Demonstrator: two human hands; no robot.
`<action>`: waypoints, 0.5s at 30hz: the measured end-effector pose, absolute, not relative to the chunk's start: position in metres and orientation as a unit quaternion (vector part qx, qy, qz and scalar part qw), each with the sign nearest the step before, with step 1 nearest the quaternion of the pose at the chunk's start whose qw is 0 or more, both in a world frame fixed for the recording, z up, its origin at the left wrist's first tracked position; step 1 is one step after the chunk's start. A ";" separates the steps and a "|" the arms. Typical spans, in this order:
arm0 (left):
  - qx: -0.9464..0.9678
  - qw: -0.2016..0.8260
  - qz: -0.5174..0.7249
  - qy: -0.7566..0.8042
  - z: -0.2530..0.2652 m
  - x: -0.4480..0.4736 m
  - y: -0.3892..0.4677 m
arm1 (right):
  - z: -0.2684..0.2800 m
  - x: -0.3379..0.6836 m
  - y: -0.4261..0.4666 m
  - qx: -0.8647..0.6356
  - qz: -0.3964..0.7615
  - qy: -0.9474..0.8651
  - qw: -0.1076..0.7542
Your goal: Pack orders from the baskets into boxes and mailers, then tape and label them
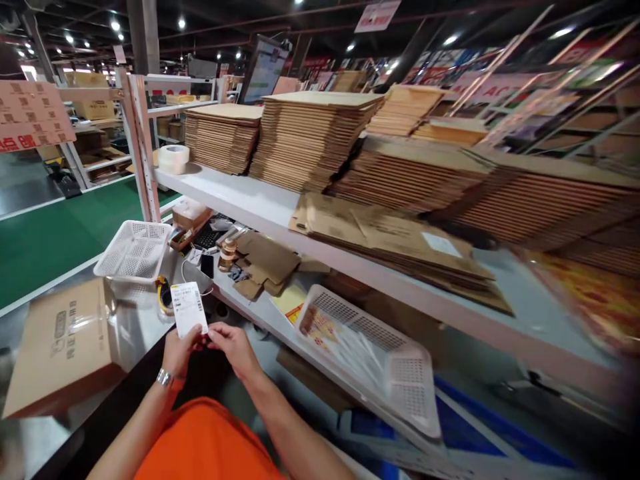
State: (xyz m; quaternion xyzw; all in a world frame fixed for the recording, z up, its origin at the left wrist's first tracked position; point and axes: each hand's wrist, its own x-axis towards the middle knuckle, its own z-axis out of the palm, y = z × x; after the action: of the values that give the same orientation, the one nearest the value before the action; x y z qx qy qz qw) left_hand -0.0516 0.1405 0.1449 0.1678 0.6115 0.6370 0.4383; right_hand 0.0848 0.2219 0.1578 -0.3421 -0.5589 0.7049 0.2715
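Note:
A white printed shipping label (188, 308) is held up in front of me. My left hand (180, 348) pinches its lower edge; a metal watch sits on that wrist. The fingers of my right hand (234, 345) are closed at the label's lower right corner. Just behind the label lies a yellow and black tape dispenser (163, 295). To the left is a closed cardboard box (60, 340) with dark printing on its top.
An empty-looking white basket (134, 250) stands behind the box. Another white basket (410, 380) holds packets on the lower shelf. Stacked flat cartons (310, 140) and a tape roll (173, 159) line the upper shelf. A phone (207, 265) and cardboard pieces (265, 260) lie below.

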 end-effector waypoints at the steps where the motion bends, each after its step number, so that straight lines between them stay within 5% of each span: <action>1: 0.187 0.436 0.620 0.625 0.141 -0.046 0.145 | 0.155 0.091 0.226 -0.345 0.703 -0.556 0.279; 8: 0.373 0.205 0.561 0.710 0.131 -0.007 0.167 | 0.122 0.133 0.248 -0.363 0.714 -0.515 0.304; 15: 0.453 0.337 0.431 0.704 0.128 0.031 0.174 | 0.101 0.176 0.254 -0.367 0.722 -0.507 0.295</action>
State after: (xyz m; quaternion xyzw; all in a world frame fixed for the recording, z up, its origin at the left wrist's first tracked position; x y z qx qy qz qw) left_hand 0.0314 0.1737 0.1276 0.4532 0.7039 0.4311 0.3365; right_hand 0.1759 0.2539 0.1011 -0.3666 -0.5074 0.7219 0.2949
